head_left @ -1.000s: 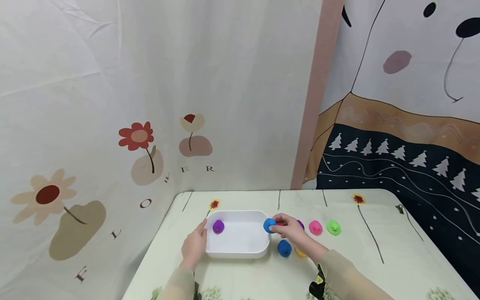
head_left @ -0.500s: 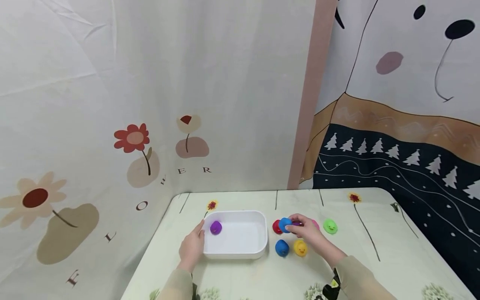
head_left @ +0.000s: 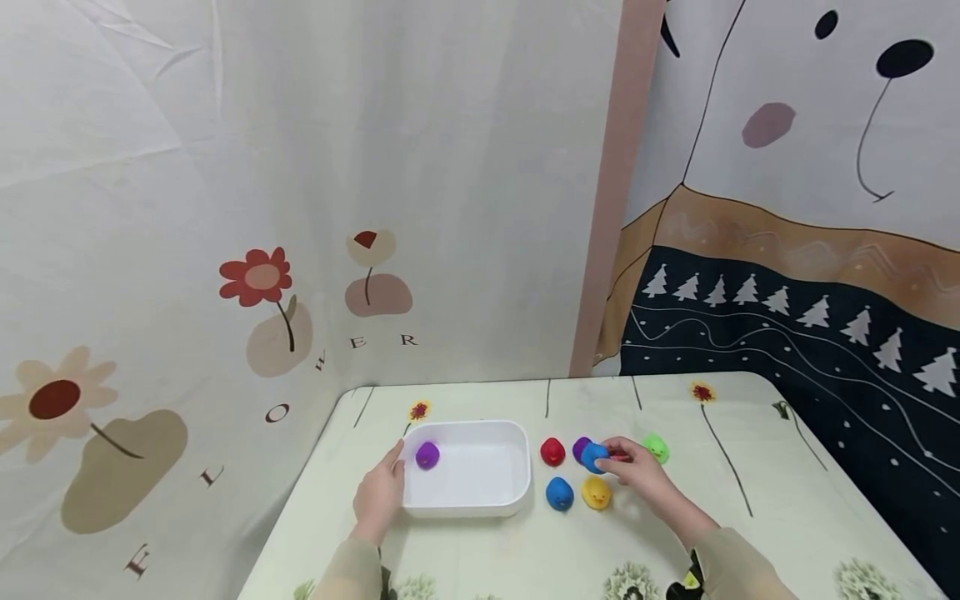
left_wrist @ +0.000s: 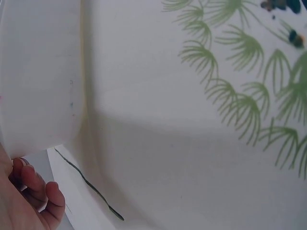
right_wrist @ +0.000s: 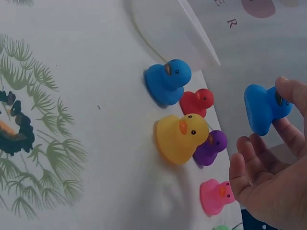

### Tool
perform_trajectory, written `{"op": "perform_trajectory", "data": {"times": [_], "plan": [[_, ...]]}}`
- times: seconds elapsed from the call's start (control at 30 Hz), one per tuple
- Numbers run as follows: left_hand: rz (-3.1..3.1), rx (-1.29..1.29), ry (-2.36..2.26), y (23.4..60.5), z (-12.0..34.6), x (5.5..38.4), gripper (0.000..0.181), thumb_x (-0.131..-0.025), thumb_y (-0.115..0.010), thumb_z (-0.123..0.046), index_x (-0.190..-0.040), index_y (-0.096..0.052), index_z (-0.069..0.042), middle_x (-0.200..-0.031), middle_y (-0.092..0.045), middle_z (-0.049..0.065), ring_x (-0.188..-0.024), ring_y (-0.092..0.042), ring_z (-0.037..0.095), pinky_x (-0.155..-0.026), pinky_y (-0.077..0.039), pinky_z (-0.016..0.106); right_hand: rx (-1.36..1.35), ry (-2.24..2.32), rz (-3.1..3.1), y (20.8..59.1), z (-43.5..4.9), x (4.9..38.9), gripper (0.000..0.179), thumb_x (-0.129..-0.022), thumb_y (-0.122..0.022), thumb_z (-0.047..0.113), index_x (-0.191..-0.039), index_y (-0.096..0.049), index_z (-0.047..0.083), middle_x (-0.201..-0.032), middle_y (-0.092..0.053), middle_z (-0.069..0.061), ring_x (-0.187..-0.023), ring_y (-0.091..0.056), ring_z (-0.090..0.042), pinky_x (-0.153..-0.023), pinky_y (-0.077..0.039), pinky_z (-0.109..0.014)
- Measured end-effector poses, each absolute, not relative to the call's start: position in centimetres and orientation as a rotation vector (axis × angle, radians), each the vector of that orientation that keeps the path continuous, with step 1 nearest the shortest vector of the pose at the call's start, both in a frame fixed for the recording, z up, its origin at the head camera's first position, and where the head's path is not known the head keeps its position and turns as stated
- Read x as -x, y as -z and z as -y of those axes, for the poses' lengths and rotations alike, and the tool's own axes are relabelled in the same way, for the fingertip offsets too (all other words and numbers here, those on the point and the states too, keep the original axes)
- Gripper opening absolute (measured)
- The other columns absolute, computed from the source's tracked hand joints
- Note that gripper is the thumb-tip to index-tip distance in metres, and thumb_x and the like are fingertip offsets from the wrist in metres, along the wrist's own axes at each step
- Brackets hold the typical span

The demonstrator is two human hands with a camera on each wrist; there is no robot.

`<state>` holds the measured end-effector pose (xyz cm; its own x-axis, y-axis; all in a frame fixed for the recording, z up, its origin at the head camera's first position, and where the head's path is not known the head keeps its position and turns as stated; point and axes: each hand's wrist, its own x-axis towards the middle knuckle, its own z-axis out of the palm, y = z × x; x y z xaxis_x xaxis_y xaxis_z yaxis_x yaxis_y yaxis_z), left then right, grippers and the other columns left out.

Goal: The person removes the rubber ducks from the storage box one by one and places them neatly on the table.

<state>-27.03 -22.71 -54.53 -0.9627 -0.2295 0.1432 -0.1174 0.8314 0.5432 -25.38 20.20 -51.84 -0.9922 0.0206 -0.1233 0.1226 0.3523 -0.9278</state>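
Note:
My right hand (head_left: 634, 463) pinches a blue rubber duck (right_wrist: 261, 108) between thumb and forefinger, its other fingers loosely curled. In the head view, that duck overlaps a purple duck (head_left: 581, 447) on the table. My left hand (head_left: 379, 492) grips the left end of a white tray (head_left: 468, 510), fingers curled at its side in the left wrist view. Inside the tray's left part lies another purple duck (head_left: 427, 455). Right of the tray sit a red duck (head_left: 552, 452), a second blue duck (head_left: 559, 493) and a yellow duck (head_left: 596, 492).
A green duck (head_left: 656, 448) stands farther right, partly behind the right hand. The right wrist view shows a pink duck (right_wrist: 216, 196) below the purple one. A flower-print cloth covers the table (head_left: 525, 558), with a printed curtain (head_left: 480, 208) behind it.
My right hand has carried the blue duck from the tray's right rim rightward over the other ducks. The left hand stays on the tray. The head view has shifted slightly.

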Motion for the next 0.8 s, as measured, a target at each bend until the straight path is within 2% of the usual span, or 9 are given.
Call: {"op": "perform_trajectory", "data": {"times": [0.4,0.8], "plan": [[2.807,-0.288,0.829,54.5,22.6,26.9,0.043,-0.1,-0.051,-0.024,-0.142,-0.05,-0.02,-0.112,-0.064,0.027,-0.054,-0.049,0.023,-0.045,-0.037,0.035,-0.146,1.731,-2.568,53.7,-22.3,24.1,0.046,-0.085,-0.075,0.025,-0.119,-0.06,-0.002,-0.111,-0.061,-0.012,-0.093,-0.056,-0.024,-0.068,-0.051,-0.036],[2.815,-0.296,0.825,54.1,22.6,26.7,0.043,-0.1,-0.05,-0.024,-0.143,-0.05,-0.019,-0.123,-0.059,0.026,-0.063,-0.057,0.027,-0.047,-0.038,0.035,-0.268,1.688,-2.559,55.2,-24.0,23.0,0.048,-0.082,-0.078,0.029,-0.118,-0.062,0.0,-0.106,-0.063,-0.008,-0.081,-0.057,-0.02,-0.059,-0.047,-0.036]]}}
